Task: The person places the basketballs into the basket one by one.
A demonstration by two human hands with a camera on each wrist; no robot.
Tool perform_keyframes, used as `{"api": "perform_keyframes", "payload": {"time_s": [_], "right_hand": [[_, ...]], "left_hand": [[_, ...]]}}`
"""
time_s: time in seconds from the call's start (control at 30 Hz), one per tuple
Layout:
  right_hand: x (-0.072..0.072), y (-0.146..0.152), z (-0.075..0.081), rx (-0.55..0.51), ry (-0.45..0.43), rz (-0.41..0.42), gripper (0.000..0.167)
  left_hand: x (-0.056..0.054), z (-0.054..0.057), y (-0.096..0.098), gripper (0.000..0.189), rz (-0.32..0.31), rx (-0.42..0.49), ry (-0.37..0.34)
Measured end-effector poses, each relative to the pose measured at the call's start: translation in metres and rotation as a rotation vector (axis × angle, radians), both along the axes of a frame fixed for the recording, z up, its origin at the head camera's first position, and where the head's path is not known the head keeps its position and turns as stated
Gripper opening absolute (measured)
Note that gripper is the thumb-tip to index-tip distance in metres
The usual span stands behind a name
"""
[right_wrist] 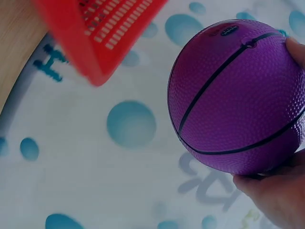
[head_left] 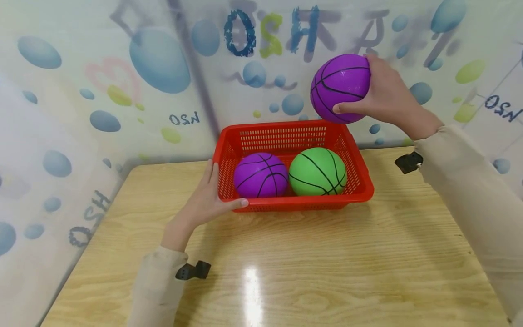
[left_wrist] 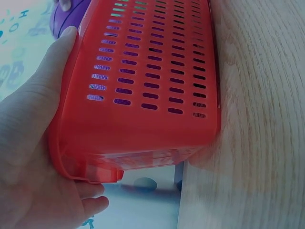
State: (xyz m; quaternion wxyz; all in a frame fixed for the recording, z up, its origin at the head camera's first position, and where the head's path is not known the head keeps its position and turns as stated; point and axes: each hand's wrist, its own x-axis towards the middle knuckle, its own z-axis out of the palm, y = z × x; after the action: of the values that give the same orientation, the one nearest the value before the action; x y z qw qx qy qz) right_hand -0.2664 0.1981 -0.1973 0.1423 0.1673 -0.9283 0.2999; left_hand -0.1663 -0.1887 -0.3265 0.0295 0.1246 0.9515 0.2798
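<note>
A red plastic basket (head_left: 357, 197) sits on the table with a purple ball (head_left: 261, 176) and a green ball (head_left: 318, 172) side by side inside. My left hand (head_left: 206, 200) grips the basket's left end, its thumb along the front rim. In the left wrist view, some fingertips of the left hand (left_wrist: 33, 157) show past the basket's corner. Above the back right corner, my right hand (head_left: 386, 95) holds a second purple ball (head_left: 341, 88) in the air. Fingers and thumb spread round that ball (right_wrist: 233, 100) in the right wrist view.
The basket stands on a light wooden table (head_left: 310, 268) near its back edge. Behind it hangs a pale backdrop (head_left: 229, 100) printed with blue and green ovals and letters. A black strap end (head_left: 194, 270) sticks out at the left wrist, another (head_left: 408, 162) at the right.
</note>
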Motion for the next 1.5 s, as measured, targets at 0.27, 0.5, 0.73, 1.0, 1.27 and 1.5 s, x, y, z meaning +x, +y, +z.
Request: {"api": "perform_keyframes", "payload": {"time_s": [0.27, 0.5, 0.73, 1.0, 1.27, 1.5], "right_hand": [[-0.007, -0.037, -0.001, 0.121, -0.058, 0.107, 0.102], [-0.016, -0.066, -0.009, 0.234, -0.093, 0.158, 0.110], [-0.027, -0.084, -0.024, 0.315, -0.100, 0.231, 0.111], [-0.028, -0.099, -0.042, 0.417, -0.090, 0.286, 0.111], [-0.030, -0.112, -0.047, 0.510, -0.049, 0.329, 0.110], [-0.022, -0.108, -0.045, 0.497, -0.035, 0.366, 0.106]], "left_hand": [[0.001, 0.000, 0.002, 0.124, 0.003, 0.010, -0.007], [0.000, -0.001, 0.004, 0.124, -0.003, 0.001, -0.004], [-0.001, 0.000, 0.007, 0.124, -0.011, -0.002, -0.009], [0.000, 0.000, 0.006, 0.124, -0.012, 0.002, -0.010], [-0.001, 0.000, 0.003, 0.122, -0.007, -0.002, -0.003], [0.000, -0.002, 0.002, 0.122, -0.003, 0.002, 0.001]]}}
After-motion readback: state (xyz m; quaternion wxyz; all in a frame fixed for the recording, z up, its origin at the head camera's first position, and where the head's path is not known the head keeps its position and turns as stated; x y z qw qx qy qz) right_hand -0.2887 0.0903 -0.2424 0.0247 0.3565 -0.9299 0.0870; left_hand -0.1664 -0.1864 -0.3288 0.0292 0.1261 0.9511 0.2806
